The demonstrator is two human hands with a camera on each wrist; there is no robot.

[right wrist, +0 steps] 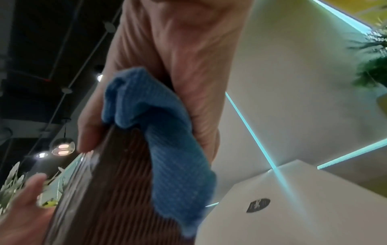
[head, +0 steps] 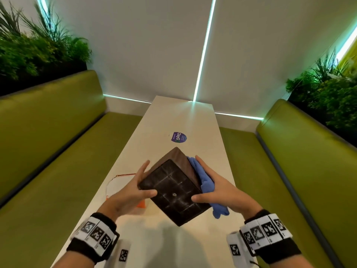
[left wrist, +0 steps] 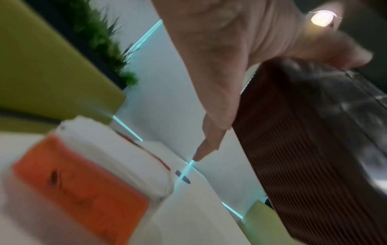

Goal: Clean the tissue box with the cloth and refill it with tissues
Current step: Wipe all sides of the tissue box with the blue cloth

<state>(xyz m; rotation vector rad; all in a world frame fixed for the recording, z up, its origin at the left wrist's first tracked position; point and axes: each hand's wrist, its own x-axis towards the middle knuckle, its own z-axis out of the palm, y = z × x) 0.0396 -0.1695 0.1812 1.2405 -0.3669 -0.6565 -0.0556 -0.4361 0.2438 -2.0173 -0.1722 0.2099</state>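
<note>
Holding a dark brown box (head: 174, 188) up off the desk (head: 179, 117), two hands grip it from either side; the box is tilted, one corner pointing away from the person, and its dark flat face with pale scuffed lines and a small round stud in the middle is turned up toward the head camera; its sides are ribbed wood, as both wrist views show; whether anything is inside cannot be told, since no opening is in view.

The left hand (head: 133, 190) grips the box's left side; its thumb lies across the near edge of the dark face, and its fingers (left wrist: 211, 132) are nearly straight, running along the ribbed side.

The right hand (head: 214, 182) grips the opposite side, with a blue cloth (head: 207, 185) pressed between palm and box; its thumb rests on the dark face near the right edge, and its fingers (right wrist: 196, 92) reach along the ribbed side over the cloth; the cloth is bunched, and a loose end hangs down below the hand.

On the desk under the left hand lies a soft white pack with an orange panel (left wrist: 83, 190), mostly hidden in the head view; what it holds cannot be seen; a round purple sticker (head: 178, 137) sits farther along the desk.

Green benches (head: 48, 151) run along both sides of the desk, with plants (head: 34, 49) behind them.
</note>
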